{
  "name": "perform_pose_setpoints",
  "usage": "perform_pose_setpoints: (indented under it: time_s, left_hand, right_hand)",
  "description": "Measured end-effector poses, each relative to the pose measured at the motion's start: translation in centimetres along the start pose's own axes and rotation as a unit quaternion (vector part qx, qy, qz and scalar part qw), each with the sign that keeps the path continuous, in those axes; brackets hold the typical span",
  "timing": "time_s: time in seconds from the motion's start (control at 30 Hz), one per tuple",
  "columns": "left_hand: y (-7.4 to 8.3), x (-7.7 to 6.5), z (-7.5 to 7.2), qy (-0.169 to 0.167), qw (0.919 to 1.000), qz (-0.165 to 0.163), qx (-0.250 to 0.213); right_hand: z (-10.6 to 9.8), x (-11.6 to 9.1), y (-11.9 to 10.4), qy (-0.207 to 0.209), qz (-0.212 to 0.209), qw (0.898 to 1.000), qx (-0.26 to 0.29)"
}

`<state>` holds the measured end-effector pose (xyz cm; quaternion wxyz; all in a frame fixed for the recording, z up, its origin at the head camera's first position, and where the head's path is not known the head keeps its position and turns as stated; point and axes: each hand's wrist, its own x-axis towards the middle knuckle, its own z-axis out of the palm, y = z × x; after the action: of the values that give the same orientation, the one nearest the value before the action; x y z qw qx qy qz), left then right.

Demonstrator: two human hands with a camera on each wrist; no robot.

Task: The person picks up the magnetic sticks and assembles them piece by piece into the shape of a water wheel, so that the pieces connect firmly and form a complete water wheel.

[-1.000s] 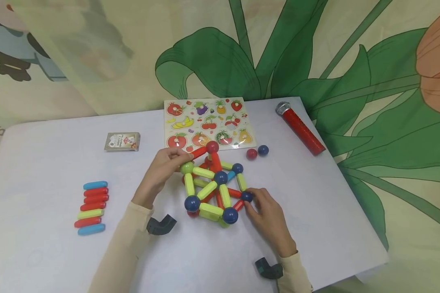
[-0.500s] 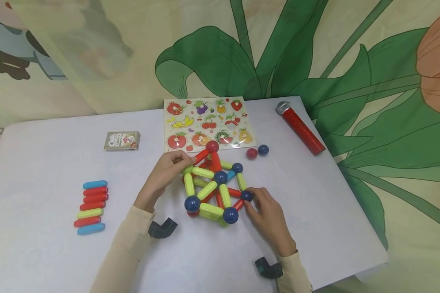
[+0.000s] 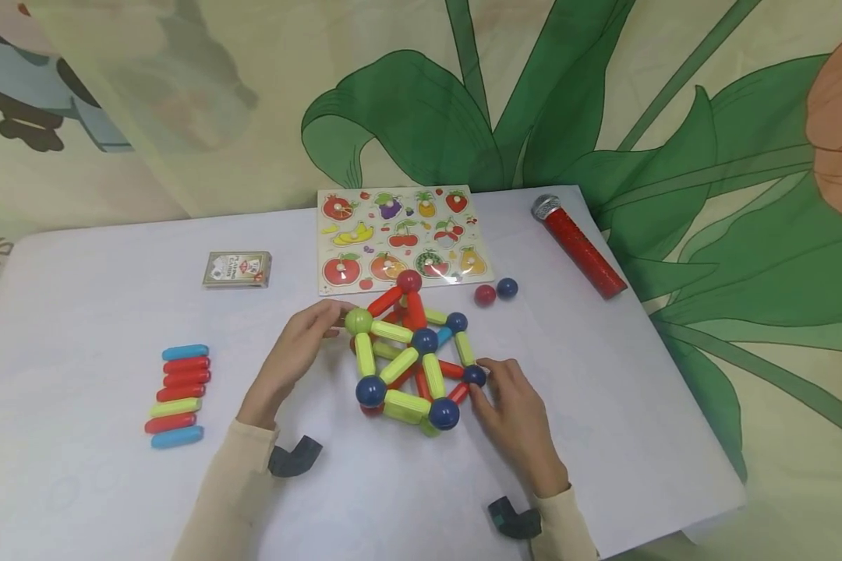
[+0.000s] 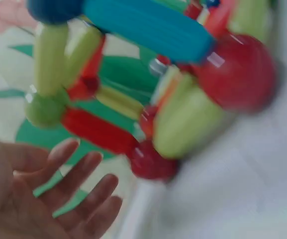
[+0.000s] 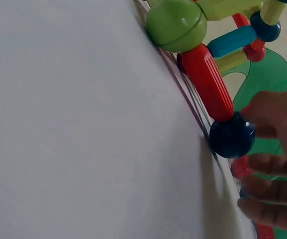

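A toy stick-and-ball frame [image 3: 400, 366] of lime, red and blue sticks stands on the table in the head view. At its upper left corner is a lime ball [image 3: 359, 321], and my left hand [image 3: 296, 348] is beside it. In the left wrist view the left hand's fingers [image 4: 86, 179] are spread, apart from the frame, holding nothing. A red stick [image 3: 384, 301] slants from the lime ball to a red ball [image 3: 409, 281] at the top. With thumb and forefinger, my right hand [image 3: 518, 421] pinches a dark blue ball [image 5: 233, 135] at the frame's right corner.
Several loose sticks [image 3: 175, 407] lie in a column at left. Beyond are a playing-card box [image 3: 237, 269], a fruit puzzle board [image 3: 404, 238] and a red microphone [image 3: 582, 251]. A loose red ball [image 3: 485, 295] and blue ball [image 3: 507, 288] sit near the board.
My left hand has let go of the red stick by the lime ball and drawn back to the left. The right hand stays at the dark blue ball.
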<state>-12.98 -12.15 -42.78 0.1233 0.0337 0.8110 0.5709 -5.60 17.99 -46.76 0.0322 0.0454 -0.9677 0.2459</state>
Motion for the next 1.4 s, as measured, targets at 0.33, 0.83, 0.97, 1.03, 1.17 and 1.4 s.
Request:
perform_pose_setpoints:
  time_s: [0.33, 0.83, 0.97, 1.03, 1.17, 1.4]
  left_hand:
    - [-2.8, -0.6, 0.9, -0.051, 0.9944, 0.029, 0.087]
    - [-3.5, -4.4, 0.6, -0.048, 0.9895, 0.039, 0.131]
    - [-3.6, -6.8, 0.7, -0.105, 0.9874, 0.024, 0.116]
    - [-3.6, -7.5, 0.8, -0.101, 0.9891, -0.001, 0.108]
    - [-3.4, -7.5, 0.7, -0.029, 0.9908, -0.043, 0.125]
    - [-3.6, -5.4, 1.3, 0.041, 0.982, -0.023, 0.183]
  right_hand:
    - [-0.8, -1.4, -2.1, -0.147, -0.019, 0.989, 0.003]
    - [0.0, -1.4, -2.4, -0.102, -0.007, 0.995, 0.019]
    - [-0.3, -0.6, -1.3, -0.043, 0.013, 0.999, 0.027]
    - [-0.3, -0.2, -0.9, -0.029, 0.009, 0.999, 0.037]
    - [0.0, 0.8, -0.7, -0.026, -0.003, 0.996, 0.085]
    - [1.5, 3.0, -1.3, -0.036, 0.014, 0.983, 0.179]
